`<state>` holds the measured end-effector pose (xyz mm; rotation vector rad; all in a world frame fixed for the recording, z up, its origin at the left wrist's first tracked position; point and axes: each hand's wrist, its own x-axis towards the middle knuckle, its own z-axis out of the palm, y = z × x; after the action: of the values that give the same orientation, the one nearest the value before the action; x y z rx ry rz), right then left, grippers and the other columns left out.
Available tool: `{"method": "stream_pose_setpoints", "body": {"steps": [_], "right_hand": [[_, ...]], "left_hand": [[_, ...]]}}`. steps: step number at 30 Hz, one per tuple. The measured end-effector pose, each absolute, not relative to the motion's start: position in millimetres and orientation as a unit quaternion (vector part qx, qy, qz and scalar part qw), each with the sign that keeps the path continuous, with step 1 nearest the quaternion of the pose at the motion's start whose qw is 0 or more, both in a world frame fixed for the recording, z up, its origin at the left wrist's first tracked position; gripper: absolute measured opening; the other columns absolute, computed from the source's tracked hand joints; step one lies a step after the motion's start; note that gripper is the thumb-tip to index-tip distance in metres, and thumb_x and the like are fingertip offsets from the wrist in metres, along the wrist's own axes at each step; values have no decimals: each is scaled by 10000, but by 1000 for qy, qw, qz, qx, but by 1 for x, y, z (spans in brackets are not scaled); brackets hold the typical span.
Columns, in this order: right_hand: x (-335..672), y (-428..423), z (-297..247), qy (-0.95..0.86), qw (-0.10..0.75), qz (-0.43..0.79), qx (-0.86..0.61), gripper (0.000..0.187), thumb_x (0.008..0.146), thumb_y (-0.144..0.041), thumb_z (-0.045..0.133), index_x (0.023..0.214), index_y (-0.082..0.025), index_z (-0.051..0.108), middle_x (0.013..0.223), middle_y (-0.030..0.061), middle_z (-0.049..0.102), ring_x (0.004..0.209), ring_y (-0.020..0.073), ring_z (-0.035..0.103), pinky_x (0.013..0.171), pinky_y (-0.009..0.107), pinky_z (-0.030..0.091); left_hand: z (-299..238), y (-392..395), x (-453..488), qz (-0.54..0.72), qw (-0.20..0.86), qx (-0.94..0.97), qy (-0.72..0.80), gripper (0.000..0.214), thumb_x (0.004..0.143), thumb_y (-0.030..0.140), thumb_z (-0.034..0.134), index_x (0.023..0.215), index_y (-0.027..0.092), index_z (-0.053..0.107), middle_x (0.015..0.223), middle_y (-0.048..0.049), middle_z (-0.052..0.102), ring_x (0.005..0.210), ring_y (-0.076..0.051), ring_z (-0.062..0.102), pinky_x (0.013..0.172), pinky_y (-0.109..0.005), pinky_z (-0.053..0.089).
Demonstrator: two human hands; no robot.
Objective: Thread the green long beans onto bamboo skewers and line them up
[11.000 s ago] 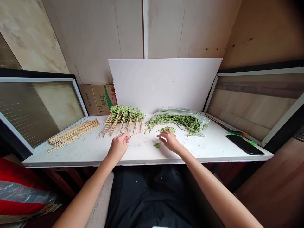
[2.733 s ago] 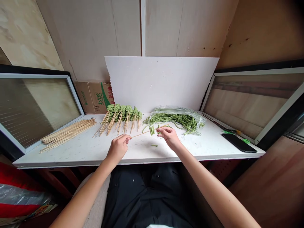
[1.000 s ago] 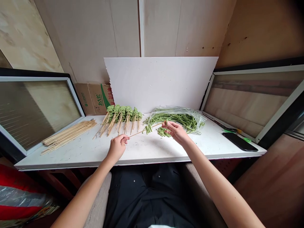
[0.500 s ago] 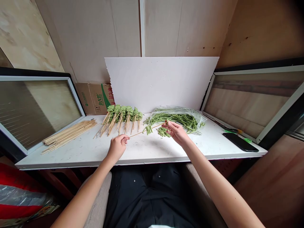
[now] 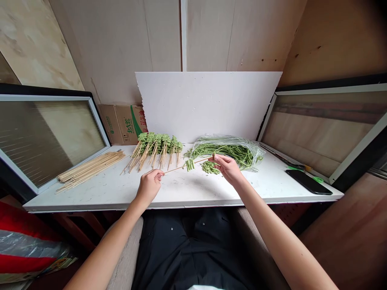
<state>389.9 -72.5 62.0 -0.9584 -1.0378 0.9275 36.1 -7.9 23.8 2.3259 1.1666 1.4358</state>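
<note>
A bamboo skewer (image 5: 174,169) slants between my two hands above the white table. Its lower left end is pinched in my left hand (image 5: 150,184). Several short green bean pieces (image 5: 189,164) sit side by side across its middle. At the skewer's far end, my right hand (image 5: 227,167) is closed, thumb and fingers pinching a small bean piece (image 5: 213,155) at the tip, partly hidden by the fingers. A small pile of cut bean pieces (image 5: 210,167) lies just below and left of the right hand.
Finished bean skewers (image 5: 157,144) are stacked at back left, beside bare skewers (image 5: 90,169). Long beans (image 5: 238,153) lie in a clear plastic bag at back right. A black phone (image 5: 308,182) rests near the right edge. A white board (image 5: 208,104) stands behind.
The whole view has shifted slightly, moving the scene a little to the right. Both hands keep their grip, and the bean pieces stay at the skewer's middle.
</note>
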Motion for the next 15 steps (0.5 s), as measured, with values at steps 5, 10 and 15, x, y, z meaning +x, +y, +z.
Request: {"method": "stream_pose_setpoints", "body": {"steps": [5, 10, 15], "right_hand": [[384, -72, 60, -457, 673, 401, -422, 406, 683, -563, 967, 935, -261, 868, 1035, 100, 833, 1129, 308, 737, 713, 330, 524], [380, -71, 58, -463, 683, 359, -435, 380, 696, -553, 961, 915, -255, 873, 997, 103, 832, 1066, 301, 745, 709, 346, 520], [377, -71, 57, -449, 693, 365, -430, 373, 675, -544, 974, 893, -260, 869, 976, 95, 825, 1067, 301, 749, 683, 327, 508]], "left_hand": [[23, -8, 35, 480, 73, 782, 392, 307, 851, 84, 477, 851, 215, 754, 753, -41, 752, 719, -199, 708, 705, -263, 547], [21, -7, 35, 477, 57, 785, 390, 331, 810, 38, 473, 863, 216, 747, 786, -40, 760, 746, -201, 720, 724, -262, 553], [18, -7, 34, 476, 44, 795, 374, 337, 818, 18, 469, 865, 210, 741, 784, -39, 748, 751, -192, 718, 721, -248, 545]]}}
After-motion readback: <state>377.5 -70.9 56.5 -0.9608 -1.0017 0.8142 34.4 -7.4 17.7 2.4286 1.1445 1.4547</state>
